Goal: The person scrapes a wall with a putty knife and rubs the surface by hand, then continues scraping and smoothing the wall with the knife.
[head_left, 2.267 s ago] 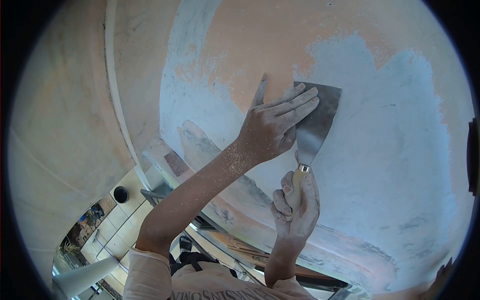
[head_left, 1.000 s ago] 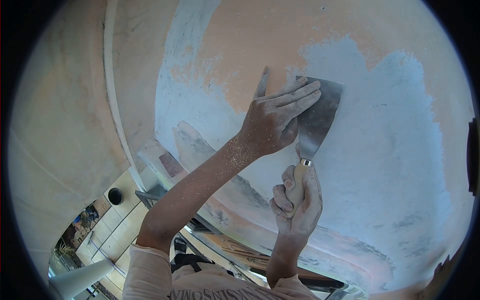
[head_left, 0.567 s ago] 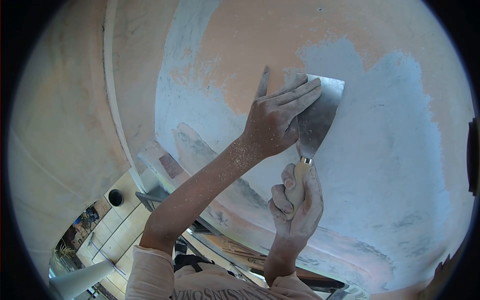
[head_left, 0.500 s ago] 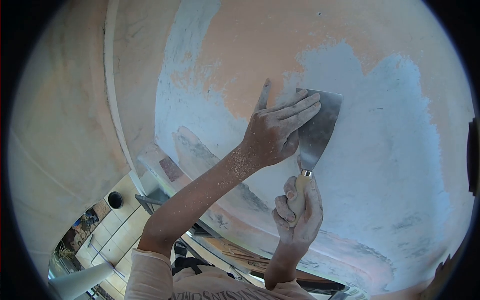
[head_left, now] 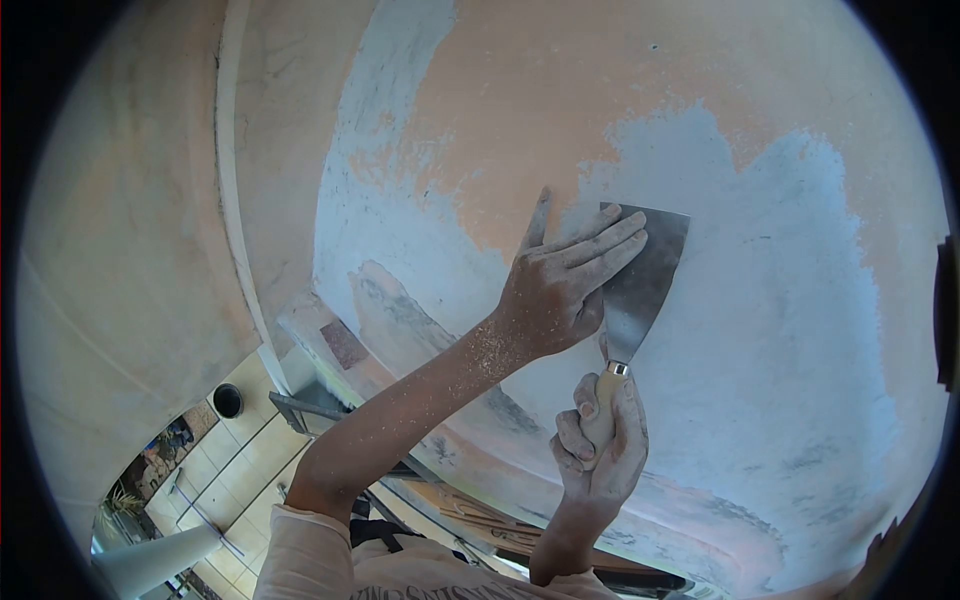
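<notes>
The scraper point(head_left: 648, 275) lies against a painted surface point(head_left: 790, 330), its wide blade uppermost and its handle point(head_left: 602, 412) pointing down toward the person. The right hand point(head_left: 622, 445) is wrapped firmly round that handle, fingers curled. The left hand point(head_left: 553, 290) grips nothing: it lies flat, with extended fingers spread over the left part of the blade and one finger apart from the rest, beside the metal (both hands are coated in pale dust). The blade sits over a bluish-white patch, near its ragged border with a peach area point(head_left: 530, 120).

The left forearm point(head_left: 420, 400) cuts diagonally across the view, hiding part of the stained lower band and a stretch of the dark metal frame point(head_left: 300, 412) beneath. A reddish square mark point(head_left: 343, 345) shows just beyond that arm. Farther left, a pale raised strip point(head_left: 230, 170) runs down the surface.

Below, on a tiled floor point(head_left: 235, 460), a black bucket point(head_left: 228, 401) stands well apart from the hands; a spiky plant point(head_left: 122, 500) and a whitish column point(head_left: 160, 560) are near the lower left corner. The shirt point(head_left: 440, 575) blocks the bottom middle. A dark object point(head_left: 945, 315) at the right edge is too cropped to identify.
</notes>
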Motion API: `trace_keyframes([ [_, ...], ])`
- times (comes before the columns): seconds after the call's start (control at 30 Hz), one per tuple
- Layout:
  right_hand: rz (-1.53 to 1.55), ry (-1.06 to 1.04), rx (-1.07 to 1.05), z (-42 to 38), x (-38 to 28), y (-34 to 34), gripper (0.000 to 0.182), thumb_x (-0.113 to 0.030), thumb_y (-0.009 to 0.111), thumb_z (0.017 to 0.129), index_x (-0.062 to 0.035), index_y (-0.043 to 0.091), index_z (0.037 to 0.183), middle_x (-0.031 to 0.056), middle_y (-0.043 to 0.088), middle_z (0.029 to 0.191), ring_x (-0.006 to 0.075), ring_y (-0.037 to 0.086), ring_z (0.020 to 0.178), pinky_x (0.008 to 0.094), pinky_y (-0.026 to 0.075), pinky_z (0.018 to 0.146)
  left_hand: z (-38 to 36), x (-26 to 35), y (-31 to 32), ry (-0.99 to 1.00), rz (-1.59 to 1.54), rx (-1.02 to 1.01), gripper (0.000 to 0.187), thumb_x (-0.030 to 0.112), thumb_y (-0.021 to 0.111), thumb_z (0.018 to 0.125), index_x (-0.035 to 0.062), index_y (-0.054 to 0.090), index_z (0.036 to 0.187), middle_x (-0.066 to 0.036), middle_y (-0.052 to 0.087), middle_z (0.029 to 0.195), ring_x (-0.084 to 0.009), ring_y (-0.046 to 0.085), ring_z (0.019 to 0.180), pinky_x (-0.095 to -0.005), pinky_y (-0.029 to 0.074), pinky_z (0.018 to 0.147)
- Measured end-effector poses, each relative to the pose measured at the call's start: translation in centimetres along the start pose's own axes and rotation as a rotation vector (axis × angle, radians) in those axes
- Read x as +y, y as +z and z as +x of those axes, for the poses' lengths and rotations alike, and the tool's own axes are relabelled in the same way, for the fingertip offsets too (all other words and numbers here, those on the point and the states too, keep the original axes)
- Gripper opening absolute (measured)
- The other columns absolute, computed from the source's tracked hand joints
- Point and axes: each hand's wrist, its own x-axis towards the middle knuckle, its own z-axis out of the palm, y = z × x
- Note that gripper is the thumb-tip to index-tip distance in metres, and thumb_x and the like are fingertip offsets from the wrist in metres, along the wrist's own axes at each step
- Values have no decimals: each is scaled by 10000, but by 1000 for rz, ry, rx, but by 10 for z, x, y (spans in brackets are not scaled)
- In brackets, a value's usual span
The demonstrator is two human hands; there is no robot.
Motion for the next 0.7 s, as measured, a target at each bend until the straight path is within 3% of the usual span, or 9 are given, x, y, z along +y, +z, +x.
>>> trace_keyframes([
  [0.13, -28, -9, 31, 1, 0, 9, 386, -221, 339, 977, -3, 333, 1296, 50, 427, 762, 33, 301, 405, 147, 236, 309, 11, -12, 3, 19, -35, 121, 529, -43, 544, 679, 164, 563, 1165, -1, 559, 1244, -202, 479, 1204, -632, 64, 1074],
  [0.23, -32, -21, 57, -3, 2, 0, 361, -215, 345, 975, -2, 353, 1266, 52, 430, 762, 32, 305, 403, 147, 232, 305, 1, -4, 2, 26, -30, 11, 521, -41, 558, 685, 154, 561, 1168, -4, 553, 1252, -206, 473, 1210, -636, 81, 1069],
  [0.33, 10, -32, 1, 5, 3, 5, 339, -209, 358, 971, -2, 369, 1239, 55, 437, 762, 34, 319, 406, 149, 232, 306, 13, -4, -3, 9, -12, 47, 420, -37, 525, 767, 161, 596, 1131, -15, 584, 1212, -211, 502, 1184, -593, 114, 1077],
  [0.43, -7, -47, 39, 7, 6, 9, 333, -206, 372, 967, -4, 374, 1231, 55, 444, 766, 37, 328, 408, 153, 234, 307, 19, -7, -11, 41, -6, 54, 411, -24, 549, 763, 154, 594, 1130, -11, 591, 1202, -206, 510, 1175, -555, 150, 1089],
  [0.57, -54, -58, 60, 5, 6, 2, 336, -206, 382, 963, -10, 377, 1236, 51, 451, 771, 39, 326, 411, 157, 235, 309, -3, -5, -22, 129, 66, -64, 391, 56, 613, 751, 71, 572, 1139, -73, 541, 1259, -234, 464, 1220, -517, 242, 1077],
  [0.7, -64, 7, 60, 1, 8, 0, 427, -270, 333, 974, -78, 277, 1350, 12, 456, 743, 35, 319, 402, 145, 269, 294, -6, 3, -25, 187, 104, -136, 459, 91, 623, 725, 15, 529, 1168, -140, 478, 1308, -258, 423, 1252, -516, 262, 1071],
])
